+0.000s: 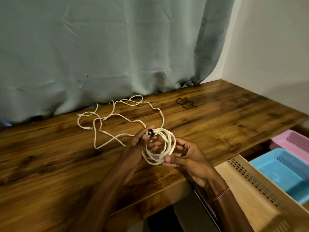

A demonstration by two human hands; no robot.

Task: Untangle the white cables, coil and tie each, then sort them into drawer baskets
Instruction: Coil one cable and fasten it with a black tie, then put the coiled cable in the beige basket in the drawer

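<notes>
Right hand (185, 156) grips the light, springy coil's (169, 139) near rim; left hand (142, 141) pinches its tie (151, 132), likely the surest hold.

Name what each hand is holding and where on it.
Both hands hold the coiled white cable: the left hand has its grip at the top, by the black tie; the right hand at the lower right edge.
</notes>
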